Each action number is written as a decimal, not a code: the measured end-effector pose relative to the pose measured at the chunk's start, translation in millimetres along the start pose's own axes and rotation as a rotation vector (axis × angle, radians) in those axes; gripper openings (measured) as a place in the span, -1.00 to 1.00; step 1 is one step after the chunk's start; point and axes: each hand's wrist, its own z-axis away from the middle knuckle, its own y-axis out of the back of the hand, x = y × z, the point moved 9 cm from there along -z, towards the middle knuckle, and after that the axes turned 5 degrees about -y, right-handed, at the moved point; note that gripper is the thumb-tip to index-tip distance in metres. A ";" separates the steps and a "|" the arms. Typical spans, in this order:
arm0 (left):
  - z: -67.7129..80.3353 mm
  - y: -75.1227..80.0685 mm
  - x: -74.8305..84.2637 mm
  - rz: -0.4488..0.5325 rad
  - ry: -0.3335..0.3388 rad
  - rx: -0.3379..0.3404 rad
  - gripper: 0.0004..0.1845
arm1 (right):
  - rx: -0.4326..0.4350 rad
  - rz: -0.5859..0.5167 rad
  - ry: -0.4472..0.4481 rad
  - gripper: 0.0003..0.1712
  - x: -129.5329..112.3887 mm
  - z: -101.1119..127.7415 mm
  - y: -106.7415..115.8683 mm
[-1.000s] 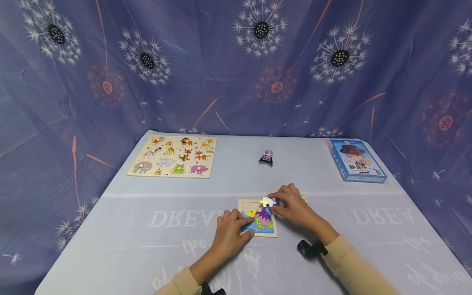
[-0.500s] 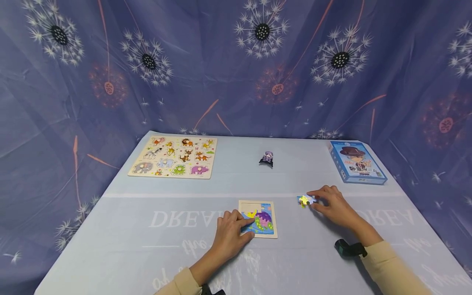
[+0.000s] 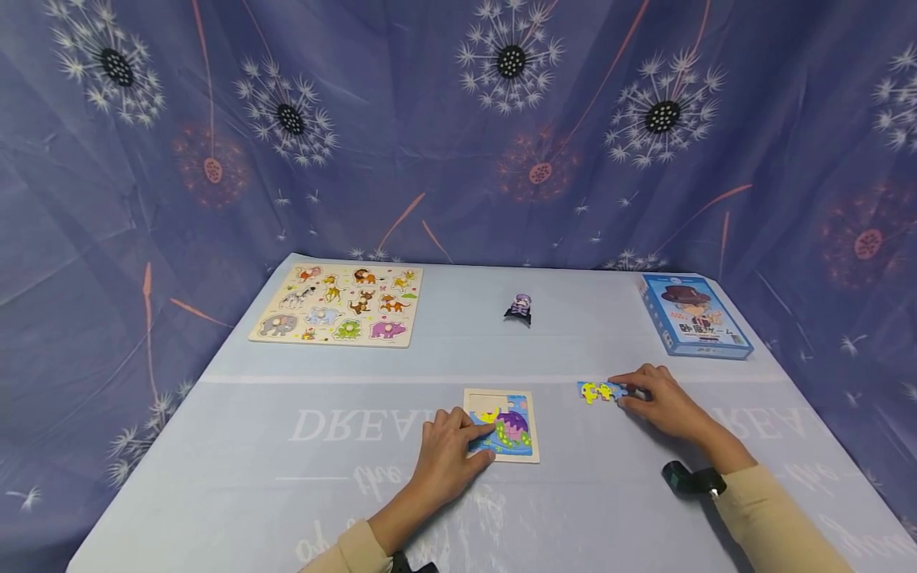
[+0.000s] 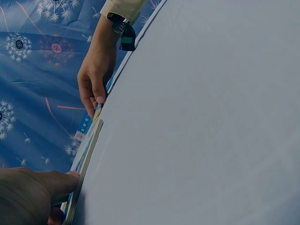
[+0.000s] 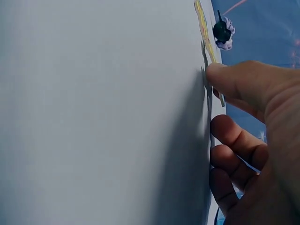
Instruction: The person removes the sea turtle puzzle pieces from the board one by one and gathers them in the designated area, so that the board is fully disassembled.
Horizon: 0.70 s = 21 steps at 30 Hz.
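Observation:
A small framed jigsaw puzzle (image 3: 516, 458) shows a colourful cartoon picture, with bare wood at its upper left. My left hand (image 3: 447, 450) rests on its left side, index finger across the picture and thumb near the lower edge. To the right, two yellow-and-blue puzzle pieces (image 3: 598, 391) lie side by side; whether they interlock I cannot tell. My right hand (image 3: 662, 402) pinches the right-hand piece between thumb and index finger. In the right wrist view, the thumb (image 5: 229, 77) presses against a thin piece edge (image 5: 205, 28), low over the table.
A wooden animal peg puzzle (image 3: 337, 306) lies at the back left. A small purple-and-black figure (image 3: 519, 309) is at the back middle. The blue box (image 3: 695, 314) lies at the back right, before a dandelion-print curtain (image 3: 401, 119).
My right hand has carried a puzzle piece rightward from the frame's upper edge to the table, beside the other piece, and shifted slightly further right. The left hand has stayed in place.

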 end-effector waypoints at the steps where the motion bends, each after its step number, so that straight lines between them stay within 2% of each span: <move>1: 0.0 0.0 -0.1 0.001 0.000 0.000 -0.61 | -0.004 -0.001 0.005 -0.59 -0.1 -0.4 0.0; 8: -0.3 -0.2 0.3 0.000 -0.003 0.003 -0.61 | 0.001 -0.007 0.036 -0.58 -0.5 -1.9 1.2; 17: -0.3 -1.0 -0.3 0.005 -0.002 0.006 -0.60 | -0.027 -0.014 0.010 -0.54 2.0 -1.2 0.8; 21: -0.2 -1.1 -0.6 0.002 0.000 0.007 -0.61 | 0.045 0.012 0.017 -0.58 -12.0 -0.6 1.9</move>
